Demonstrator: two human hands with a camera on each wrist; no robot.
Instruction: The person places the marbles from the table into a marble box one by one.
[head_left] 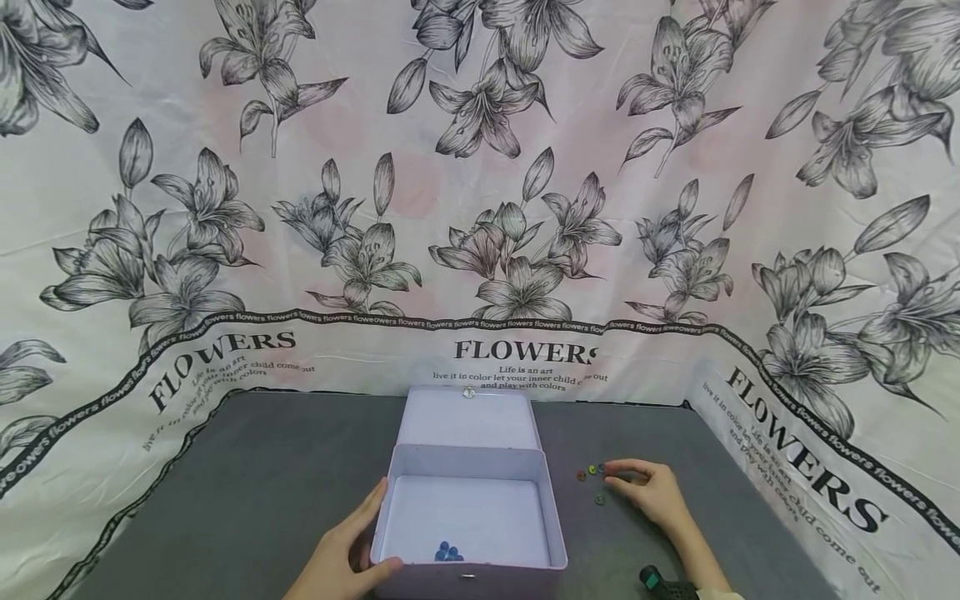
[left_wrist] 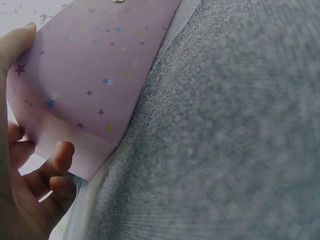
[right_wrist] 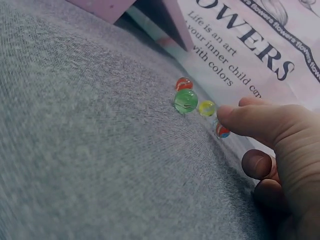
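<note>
Here is the left hand (head_left: 341, 550) gripping the open box (head_left: 555, 525) at its near left corner, thumb over the front edge, fingers bent along the left side wall. The lid (head_left: 468, 421) leans back at the far side, and a small cluster of blue marbles (head_left: 448, 552) sits inside, against the front wall. The left wrist view shows the pink outer wall, scattered with little stars.

Over to the right hand (head_left: 654, 496), outside the box on the right: thumb and forefinger reach out with a narrow gap between them, the other fingers curled beneath. Right at those tips is a red-and-blue marble (right_wrist: 223, 132), partly covered; whether it is pinched, one cannot tell. Just beside it lies a yellow marble (right_wrist: 207, 108), then a red marble (right_wrist: 184, 84) a little nearer the box, while a green marble (right_wrist: 186, 101) lies apart, closer to the person. All four are on the grey cloth (head_left: 262, 475). Behind everything hangs a flower-printed sheet (head_left: 517, 250), and a black device (head_left: 663, 583) shows at the right wrist.
</note>
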